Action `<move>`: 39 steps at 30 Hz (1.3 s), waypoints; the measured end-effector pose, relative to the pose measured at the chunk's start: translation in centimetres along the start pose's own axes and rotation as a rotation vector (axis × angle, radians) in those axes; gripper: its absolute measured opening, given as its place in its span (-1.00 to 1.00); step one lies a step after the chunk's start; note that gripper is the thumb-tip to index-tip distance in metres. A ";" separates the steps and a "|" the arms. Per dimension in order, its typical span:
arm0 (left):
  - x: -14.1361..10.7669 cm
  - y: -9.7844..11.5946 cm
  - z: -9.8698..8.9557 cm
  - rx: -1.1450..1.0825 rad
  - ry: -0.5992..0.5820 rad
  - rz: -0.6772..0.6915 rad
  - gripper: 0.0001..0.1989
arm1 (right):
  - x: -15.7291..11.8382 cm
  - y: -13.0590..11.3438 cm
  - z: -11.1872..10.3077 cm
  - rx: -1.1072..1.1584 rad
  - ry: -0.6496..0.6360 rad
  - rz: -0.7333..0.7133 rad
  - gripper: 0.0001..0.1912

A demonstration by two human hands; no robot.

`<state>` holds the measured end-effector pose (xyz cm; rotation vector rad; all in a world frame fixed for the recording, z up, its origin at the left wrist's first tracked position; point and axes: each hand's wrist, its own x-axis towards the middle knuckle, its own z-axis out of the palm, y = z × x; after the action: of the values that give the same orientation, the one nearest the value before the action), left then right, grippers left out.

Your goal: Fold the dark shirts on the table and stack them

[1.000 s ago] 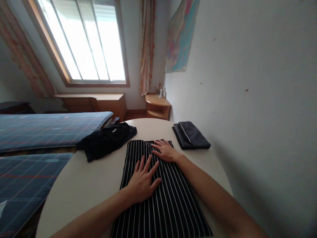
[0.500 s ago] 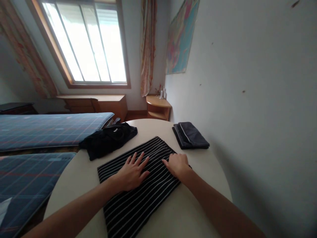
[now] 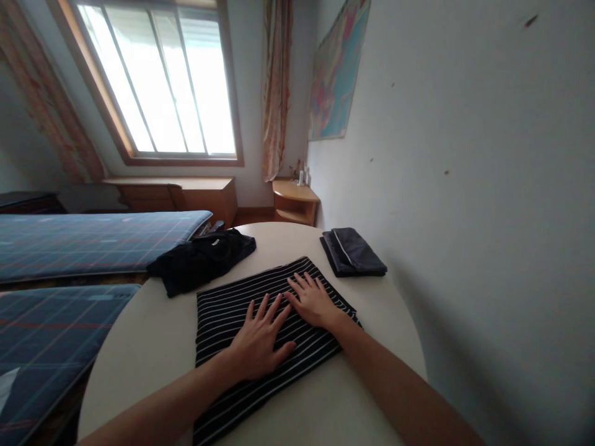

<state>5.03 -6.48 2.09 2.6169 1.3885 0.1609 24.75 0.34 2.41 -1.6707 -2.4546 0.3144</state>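
Observation:
A black cloth garment with white stripes (image 3: pixel 232 313) lies folded flat on the round cream table (image 3: pixel 134 353); its exact kind I cannot tell. My left hand (image 3: pixel 263 339) rests palm down on its middle, fingers spread. Just to the right and farther off, my right hand (image 3: pixel 312 300) lies flat on the stripes, its fingers apart. The fingertips of the left hand come close to the right thumb. Neither hand grips the cloth. Part of the garment's right side is hidden under my right wrist.
Toward the back left, a crumpled black garment (image 3: pixel 204 257) hangs slightly over the table edge. A folded dark grey cloth (image 3: pixel 356 253) lies at the back right, near the white wall (image 3: pixel 488 248). Plaid blue mattresses (image 3: pixel 93 244) stand left of the table.
My right hand has moved from the garment's right edge inward and opened flat. The striped garment has turned slightly, and my left hand has shifted a little right and nearer me.

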 end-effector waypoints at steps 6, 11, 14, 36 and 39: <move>1.8 -1.4 -0.3 -0.010 0.007 -0.132 -0.21 | 0.5 3.2 0.3 -0.024 0.024 0.259 -0.23; 5.0 -4.1 -0.7 -0.003 -0.009 -0.494 -0.14 | 0.5 3.2 0.6 -0.035 0.040 0.278 -0.26; 6.3 -5.7 -0.6 0.042 0.050 -0.482 -0.19 | 0.6 3.2 0.6 -0.039 0.047 0.279 -0.28; -0.8 3.1 1.2 -0.069 0.071 0.105 -0.36 | 1.0 3.4 0.6 -0.054 0.092 0.323 -0.30; -0.6 3.0 0.9 -0.101 0.052 0.094 -0.36 | 0.9 3.5 0.6 -0.043 0.119 0.320 -0.32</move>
<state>7.31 -8.73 1.85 2.6129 1.2394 0.3058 27.45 2.39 0.97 -2.0384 -2.1216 0.1936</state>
